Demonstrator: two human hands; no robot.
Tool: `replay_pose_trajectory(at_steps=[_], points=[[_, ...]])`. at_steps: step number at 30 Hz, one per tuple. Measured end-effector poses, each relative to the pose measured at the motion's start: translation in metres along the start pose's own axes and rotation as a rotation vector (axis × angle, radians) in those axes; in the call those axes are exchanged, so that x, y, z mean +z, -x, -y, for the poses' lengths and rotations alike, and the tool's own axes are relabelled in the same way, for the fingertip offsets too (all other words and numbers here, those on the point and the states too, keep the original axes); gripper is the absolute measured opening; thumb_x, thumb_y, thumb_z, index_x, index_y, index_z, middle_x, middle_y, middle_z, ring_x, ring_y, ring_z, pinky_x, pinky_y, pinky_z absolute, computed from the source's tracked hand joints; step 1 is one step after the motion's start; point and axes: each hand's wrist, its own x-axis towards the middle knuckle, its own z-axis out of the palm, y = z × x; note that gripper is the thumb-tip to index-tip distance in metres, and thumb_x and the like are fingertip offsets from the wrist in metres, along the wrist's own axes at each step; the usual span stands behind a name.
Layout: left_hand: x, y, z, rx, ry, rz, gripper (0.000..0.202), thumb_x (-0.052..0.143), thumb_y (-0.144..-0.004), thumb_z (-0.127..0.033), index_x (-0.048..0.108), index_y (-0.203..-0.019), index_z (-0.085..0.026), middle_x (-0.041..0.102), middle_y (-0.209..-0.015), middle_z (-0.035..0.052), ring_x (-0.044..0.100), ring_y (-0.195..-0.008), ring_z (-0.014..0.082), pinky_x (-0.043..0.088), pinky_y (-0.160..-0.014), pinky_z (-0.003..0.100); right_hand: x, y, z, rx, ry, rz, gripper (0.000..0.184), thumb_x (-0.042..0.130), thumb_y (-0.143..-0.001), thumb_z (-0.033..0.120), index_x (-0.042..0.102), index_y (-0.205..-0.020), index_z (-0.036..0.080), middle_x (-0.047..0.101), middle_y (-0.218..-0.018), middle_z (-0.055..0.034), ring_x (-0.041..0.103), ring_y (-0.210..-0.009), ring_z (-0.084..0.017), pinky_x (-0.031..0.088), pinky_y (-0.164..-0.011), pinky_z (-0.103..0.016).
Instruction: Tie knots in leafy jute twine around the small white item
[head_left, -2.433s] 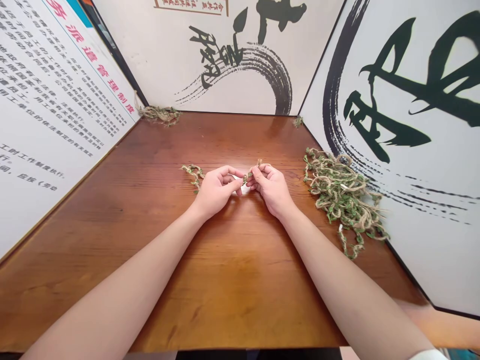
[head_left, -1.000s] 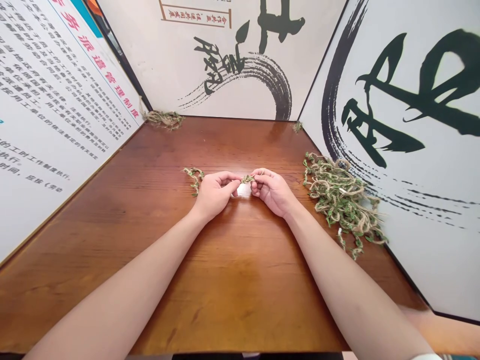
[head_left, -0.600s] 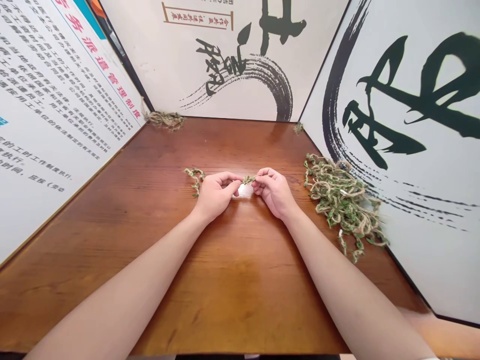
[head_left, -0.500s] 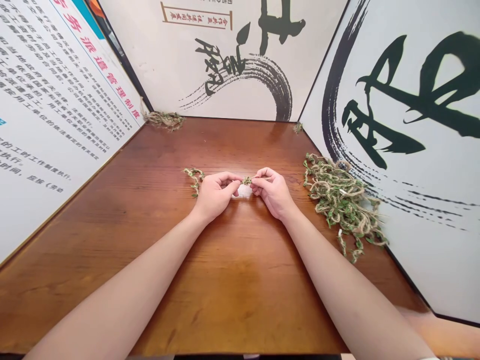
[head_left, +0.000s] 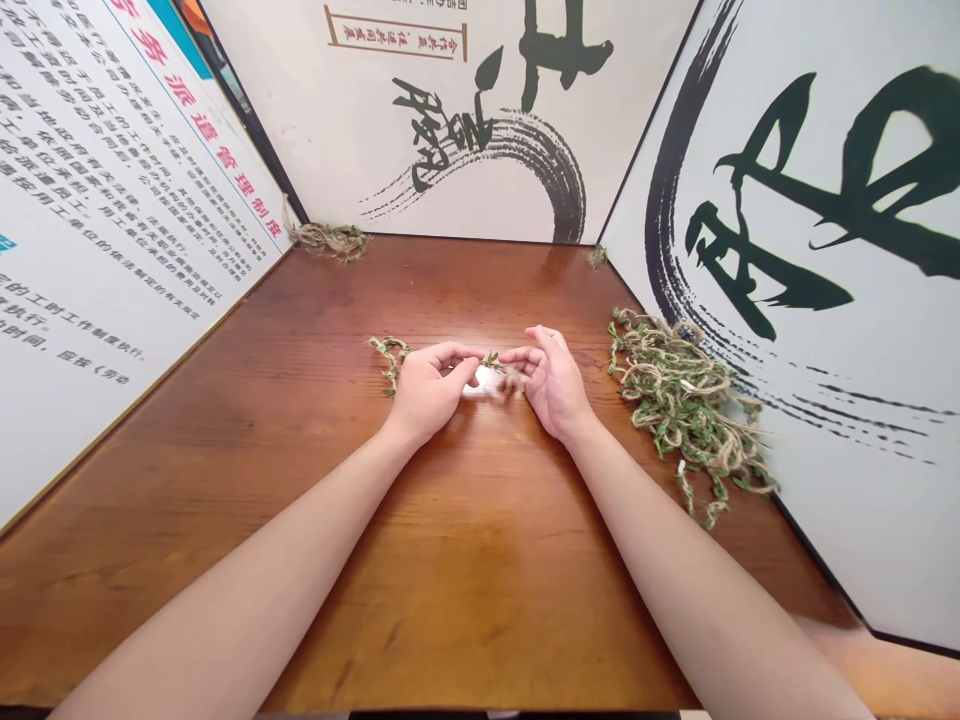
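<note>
A short length of jute twine with small green leaves (head_left: pixel 495 362) runs between my two hands over the middle of the wooden table (head_left: pixel 420 560). My left hand (head_left: pixel 431 385) pinches it between thumb and forefinger, and its other end trails out to the left (head_left: pixel 388 353). My right hand (head_left: pixel 551 380) has its fingers spread and partly lifted, with the twine's blurred end just off its fingertips.
A big tangled heap of the same leafy twine (head_left: pixel 686 395) lies right of my hands against the right panel. A smaller clump (head_left: pixel 330 238) sits in the far left corner and a scrap (head_left: pixel 596 255) in the far right corner. Printed panels wall in three sides.
My right hand was pinching the twine beside my left; now its fingers have spread and the twine end has dropped away from them. My left hand kept its pinch in place.
</note>
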Motion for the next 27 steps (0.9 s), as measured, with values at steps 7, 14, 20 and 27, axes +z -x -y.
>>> replay_pose_trajectory(at_steps=[7,14,20,27], points=[[-0.001,-0.001,0.001,-0.045,0.116,-0.02,0.025,0.072,-0.081,-0.035,0.077,-0.093,-0.014,0.076,-0.08,0.0085,0.069,-0.07,0.0168,0.053,-0.062,0.027,0.001,0.002,-0.003,-0.054,0.044,0.052,0.057,0.086,-0.069,0.052,0.059,-0.108,0.021,0.071,-0.102,-0.0072,0.068,-0.095,-0.02,0.058,-0.081,-0.033],[-0.001,0.001,0.001,0.03,0.068,0.045,0.025,0.071,-0.081,-0.036,0.077,-0.092,-0.015,0.077,-0.084,0.0078,0.072,-0.076,0.0188,0.057,-0.072,0.03,0.003,0.005,-0.008,-0.111,0.327,0.194,0.043,0.086,-0.068,0.045,0.076,-0.098,0.015,0.073,-0.085,-0.0071,0.062,-0.07,-0.015,0.05,-0.064,-0.029],[-0.002,0.002,0.004,0.078,-0.098,-0.054,0.025,0.07,-0.084,-0.036,0.079,-0.094,-0.015,0.077,-0.09,0.0087,0.071,-0.077,0.019,0.056,-0.076,0.032,0.001,0.004,-0.01,-0.118,0.383,0.115,0.035,0.079,-0.074,0.035,0.079,-0.102,0.015,0.071,-0.075,-0.0038,0.061,-0.065,-0.014,0.049,-0.063,-0.03],[-0.002,0.005,0.003,0.126,-0.217,-0.095,0.021,0.064,-0.089,-0.028,0.077,-0.098,-0.016,0.077,-0.092,0.0061,0.07,-0.078,0.0167,0.053,-0.074,0.028,0.0,0.001,-0.015,-0.201,0.501,0.174,0.022,0.07,-0.076,0.03,0.081,-0.092,0.018,0.072,-0.08,-0.0051,0.063,-0.069,-0.016,0.05,-0.071,-0.033]])
